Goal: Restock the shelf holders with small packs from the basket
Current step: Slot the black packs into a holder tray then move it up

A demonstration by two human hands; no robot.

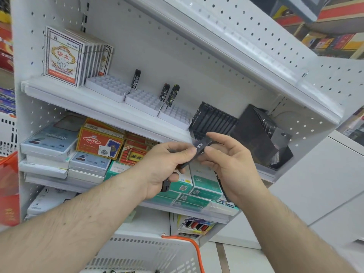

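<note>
Between both hands (199,154), a black pack (200,147)

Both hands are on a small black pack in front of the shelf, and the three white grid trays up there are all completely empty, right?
Not quite. Both hands, left and right, do hold the small black pack, but the white grid trays are not all empty: the head view shows three dark lighters standing in them, one near the left tray's right edge and two further right.

Card pack (62,57): "华太", "No." plus digits, too blurred to read. Red box (98,143): "姚记", probably. Teal box (204,183): "100". Other print illegible.
</note>
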